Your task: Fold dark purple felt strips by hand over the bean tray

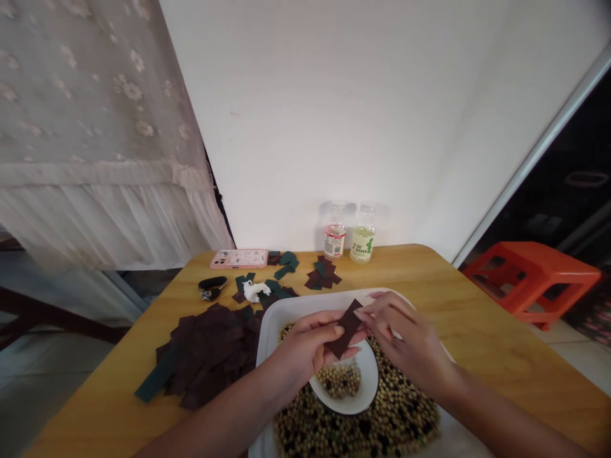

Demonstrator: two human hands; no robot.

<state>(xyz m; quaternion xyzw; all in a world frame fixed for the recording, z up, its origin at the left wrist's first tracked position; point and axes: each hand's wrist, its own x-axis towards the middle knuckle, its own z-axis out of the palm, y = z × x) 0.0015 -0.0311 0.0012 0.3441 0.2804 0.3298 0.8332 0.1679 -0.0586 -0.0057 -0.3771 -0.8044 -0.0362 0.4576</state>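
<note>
My left hand [317, 343] is closed around a small dark brown rectangular piece [347, 329], flat like cloth or a thin pouch, its thumb lying across the front. At the piece's upper right edge, the fingertips of my right hand [401, 327] pinch it. Both hands hover over a white bowl [370, 381] with a dark rim, which holds some pale, round, bean-like pellets [340, 380]. The bowl rests in a white tray [267, 331] spread with many pale and black pellets [358, 436]. My left forearm covers part of the tray's left side.
Left of the tray lies a heap of dark brown pieces [214, 350] with a few green ones. Behind are a phone [238, 259], keys [211, 288], crumpled tissue [256, 291], smaller piles of pieces [323, 273] and two bottles [335, 240] by the wall. An orange stool [534, 277] stands right.
</note>
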